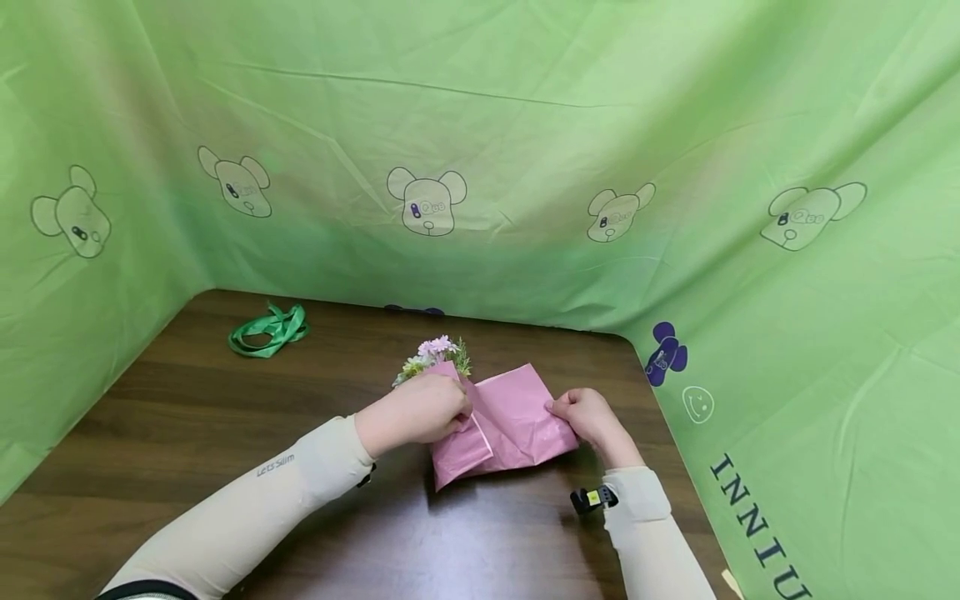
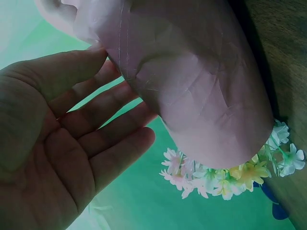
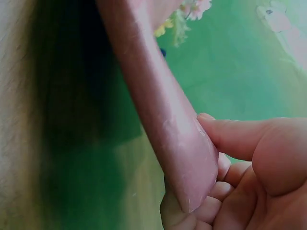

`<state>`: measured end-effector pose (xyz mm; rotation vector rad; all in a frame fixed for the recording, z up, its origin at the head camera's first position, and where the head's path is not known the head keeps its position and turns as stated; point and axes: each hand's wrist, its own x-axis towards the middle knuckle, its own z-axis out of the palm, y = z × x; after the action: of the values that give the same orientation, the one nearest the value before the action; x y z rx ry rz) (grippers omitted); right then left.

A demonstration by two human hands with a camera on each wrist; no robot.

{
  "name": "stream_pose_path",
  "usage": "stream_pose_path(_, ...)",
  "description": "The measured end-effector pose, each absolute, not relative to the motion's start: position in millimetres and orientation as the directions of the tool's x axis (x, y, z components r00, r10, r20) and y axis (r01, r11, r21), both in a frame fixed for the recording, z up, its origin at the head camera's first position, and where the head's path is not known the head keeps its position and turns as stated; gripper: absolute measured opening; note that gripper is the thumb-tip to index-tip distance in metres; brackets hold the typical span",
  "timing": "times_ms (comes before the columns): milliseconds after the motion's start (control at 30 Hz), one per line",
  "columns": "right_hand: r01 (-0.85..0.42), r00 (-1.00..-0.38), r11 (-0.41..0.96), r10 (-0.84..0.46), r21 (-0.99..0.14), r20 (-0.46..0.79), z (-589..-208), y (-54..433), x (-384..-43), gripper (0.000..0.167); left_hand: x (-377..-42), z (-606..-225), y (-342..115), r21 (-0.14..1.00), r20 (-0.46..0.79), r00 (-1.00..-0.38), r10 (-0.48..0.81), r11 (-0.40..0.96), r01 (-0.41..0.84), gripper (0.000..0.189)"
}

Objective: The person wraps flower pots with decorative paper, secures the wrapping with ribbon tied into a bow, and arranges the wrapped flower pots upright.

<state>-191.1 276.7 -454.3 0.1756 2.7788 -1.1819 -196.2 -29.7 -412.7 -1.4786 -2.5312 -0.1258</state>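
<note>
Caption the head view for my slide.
Fingers hold folded pink paper, flowers showing beyond it; green ribbon lies farther left.

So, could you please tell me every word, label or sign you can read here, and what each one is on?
"Lets Slim": on the left sleeve.
"INNIU": down the right side of the green cloth, possibly cut off by the picture's edge.
A smiley face, a sign without words: on the same cloth.
Too small or blurred to read: lettering on the pale bear heads and the purple bear.
</note>
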Motion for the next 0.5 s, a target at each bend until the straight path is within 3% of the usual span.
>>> stream_pose_path(367, 0.043, -0.997, 0.83, 0.003, -0.556, -0.072, -446, 262, -190, 0.027, -193, -409, -27, -0.044, 0.225, -0.498, 0.837, 0.52, 0.853, 0.023)
stream_pose_path(500, 0.042, -0.996, 0.818, -0.014, -0.573, -0.093, -458, 270, -189, 0.029, -192, -410, -26, -0.062, 0.223, -0.496, 0.84, 0.519, 0.852, 0.021)
